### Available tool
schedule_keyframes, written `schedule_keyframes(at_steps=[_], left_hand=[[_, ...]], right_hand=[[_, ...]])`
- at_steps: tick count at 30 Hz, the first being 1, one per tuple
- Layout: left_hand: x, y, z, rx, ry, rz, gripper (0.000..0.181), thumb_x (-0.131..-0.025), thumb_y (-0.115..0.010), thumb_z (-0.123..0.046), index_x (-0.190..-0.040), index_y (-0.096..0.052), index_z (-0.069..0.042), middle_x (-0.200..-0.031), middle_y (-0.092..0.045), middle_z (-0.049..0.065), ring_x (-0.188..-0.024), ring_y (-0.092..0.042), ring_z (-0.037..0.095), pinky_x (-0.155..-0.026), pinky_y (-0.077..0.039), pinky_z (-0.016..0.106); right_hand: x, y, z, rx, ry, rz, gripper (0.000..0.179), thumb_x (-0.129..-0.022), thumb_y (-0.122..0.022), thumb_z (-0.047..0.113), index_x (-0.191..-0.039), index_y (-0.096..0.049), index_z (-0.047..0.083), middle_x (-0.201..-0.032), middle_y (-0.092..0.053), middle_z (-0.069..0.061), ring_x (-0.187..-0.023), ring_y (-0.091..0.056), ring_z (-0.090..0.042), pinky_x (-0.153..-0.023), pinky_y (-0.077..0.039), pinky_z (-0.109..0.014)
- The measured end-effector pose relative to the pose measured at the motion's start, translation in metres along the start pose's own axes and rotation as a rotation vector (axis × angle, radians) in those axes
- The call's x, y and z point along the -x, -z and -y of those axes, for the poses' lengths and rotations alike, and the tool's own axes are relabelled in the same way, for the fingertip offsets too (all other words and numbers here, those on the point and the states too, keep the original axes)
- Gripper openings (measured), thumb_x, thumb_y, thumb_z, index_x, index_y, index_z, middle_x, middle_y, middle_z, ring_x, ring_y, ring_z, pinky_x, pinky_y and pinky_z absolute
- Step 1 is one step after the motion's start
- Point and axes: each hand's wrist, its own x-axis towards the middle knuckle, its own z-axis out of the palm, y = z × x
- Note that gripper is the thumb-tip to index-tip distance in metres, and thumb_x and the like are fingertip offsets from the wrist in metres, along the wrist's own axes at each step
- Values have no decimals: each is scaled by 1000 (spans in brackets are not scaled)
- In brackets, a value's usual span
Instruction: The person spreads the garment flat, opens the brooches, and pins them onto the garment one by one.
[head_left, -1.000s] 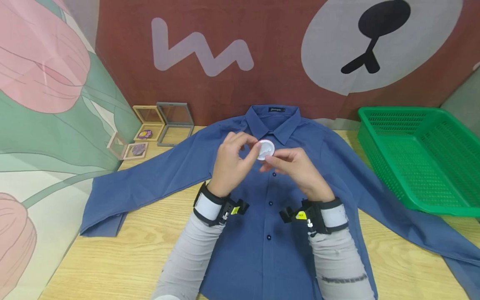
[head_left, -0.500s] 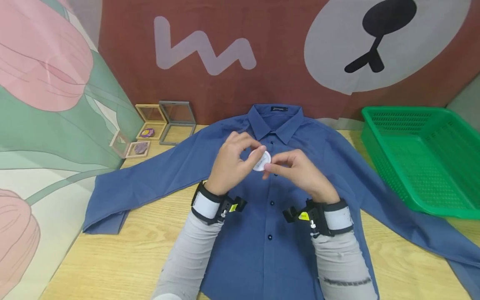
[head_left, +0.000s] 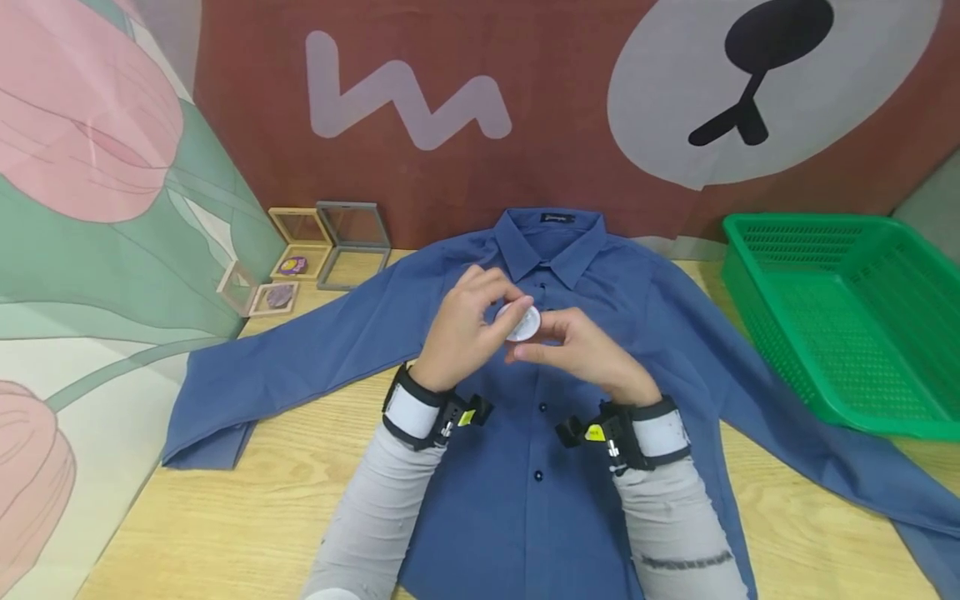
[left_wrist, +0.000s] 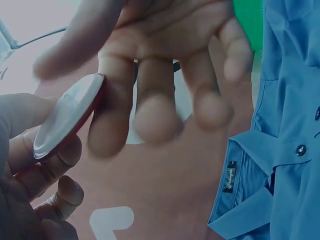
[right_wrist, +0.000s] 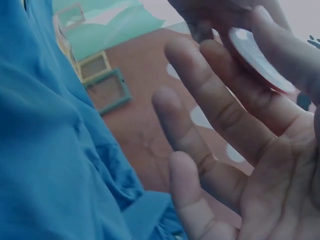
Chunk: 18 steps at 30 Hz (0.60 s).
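Observation:
A round pin badge [head_left: 528, 325], with a white back and a red edge, is held above the shirt's chest. My left hand [head_left: 467, 332] pinches it between thumb and fingers; the left wrist view shows the badge [left_wrist: 68, 115] tilted in that grip. Loosely extended, the fingers of my right hand [head_left: 588, 354] reach the badge's right side. Its index finger lies along the red edge, while its thumb stands apart from the badge. Below both hands a blue button-up shirt [head_left: 495, 500] lies spread out, collar away from me.
Small open display frames stand at the back left: a yellow one [head_left: 302, 265] with a purple badge, a grey one [head_left: 352, 268], and a pale one [head_left: 274, 312] with a greyish-purple piece. A green plastic basket [head_left: 806, 367] sits at right, close to the shirt's sleeve.
The badge has come slightly down and toward the left hand. My right hand's thumb and fingers, which were gripping its edge, have parted, and the thumb has moved off it.

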Motion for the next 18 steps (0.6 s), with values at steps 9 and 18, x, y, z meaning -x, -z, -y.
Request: schedule_keyframes(at_steps=[9,18], left_hand=[[1,0,1,-2,-3,-36,15,-97,-65,-18,-89,-73,-8,-85,-66,2,-82,-52,25,-71,-42,30],[0,5,4,20,-14,-104,15,-96,-67,-17,-89,-74,-7,-84,-68,3,-80,-50,17,-71,-42,30]], right_hand=[[-6,-8,-4,-55,-21,-43,25,-97,-64,11,-112,-68,-8,-92,-75,-1,-93,-72,-19,-94,-55,-42],[-6,-9,1,-71,-13,-104,28,-98,-63,14,-116,-69,-6,-95,-76,-2,-94,-73,-22,-90,-54,-34]])
